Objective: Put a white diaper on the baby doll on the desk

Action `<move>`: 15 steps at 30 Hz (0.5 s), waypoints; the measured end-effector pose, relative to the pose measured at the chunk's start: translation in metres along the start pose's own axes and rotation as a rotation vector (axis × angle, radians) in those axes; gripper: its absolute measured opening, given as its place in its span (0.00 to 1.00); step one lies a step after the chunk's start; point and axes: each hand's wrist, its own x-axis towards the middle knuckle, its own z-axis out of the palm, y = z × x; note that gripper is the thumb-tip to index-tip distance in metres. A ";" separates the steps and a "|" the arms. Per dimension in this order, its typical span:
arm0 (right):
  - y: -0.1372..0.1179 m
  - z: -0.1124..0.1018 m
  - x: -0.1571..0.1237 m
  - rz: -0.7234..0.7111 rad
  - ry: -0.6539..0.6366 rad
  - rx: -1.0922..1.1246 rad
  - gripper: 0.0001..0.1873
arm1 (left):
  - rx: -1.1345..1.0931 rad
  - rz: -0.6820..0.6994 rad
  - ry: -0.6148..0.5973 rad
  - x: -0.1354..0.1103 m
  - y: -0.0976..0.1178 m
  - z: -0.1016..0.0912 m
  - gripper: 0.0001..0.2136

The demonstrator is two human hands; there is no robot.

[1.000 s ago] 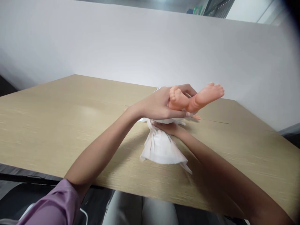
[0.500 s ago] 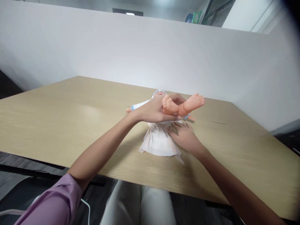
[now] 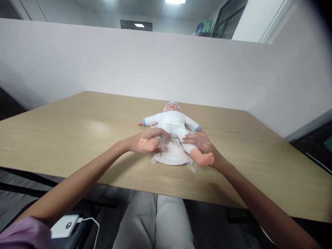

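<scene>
A baby doll (image 3: pixel 172 118) in a white suit with blue cuffs and a white headband lies on its back, head away from me, arms spread. Its legs are parted, and the bare feet point towards me. An unfolded white diaper (image 3: pixel 172 157) is spread flat beneath its hips. My left hand (image 3: pixel 145 138) is closed around the leg on the left, with the foot sticking out in front. My right hand (image 3: pixel 201 142) is wrapped over the other leg above the foot; its thumb is hidden.
The wooden table (image 3: pixel 90 148) reaches to a white partition (image 3: pixel 129 65) at the back. Below the near edge, a white device (image 3: pixel 64 226) with a cable lies on a dark seat at the left.
Both legs, held up together by my left hand before, are now lowered and apart. My right hand has moved from the diaper's side onto the right-hand leg. The view has tilted up.
</scene>
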 end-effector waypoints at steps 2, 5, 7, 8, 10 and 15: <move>0.017 0.001 -0.011 -0.158 -0.145 -0.048 0.17 | 0.032 0.014 -0.059 -0.021 -0.019 0.003 0.20; 0.037 0.010 -0.025 -0.397 -0.201 -0.193 0.22 | 0.102 0.087 -0.102 -0.041 -0.044 0.012 0.25; 0.045 0.016 -0.030 -0.501 -0.158 -0.262 0.22 | 0.160 0.136 -0.108 -0.046 -0.054 0.016 0.27; 0.047 0.018 -0.031 -0.532 -0.149 -0.283 0.22 | 0.188 0.152 -0.116 -0.046 -0.056 0.018 0.27; 0.049 0.018 -0.032 -0.552 -0.151 -0.297 0.21 | 0.235 0.156 -0.135 -0.045 -0.056 0.018 0.27; 0.049 0.002 -0.029 -0.460 -0.277 -0.162 0.23 | 0.320 0.080 -0.214 -0.043 -0.048 0.017 0.28</move>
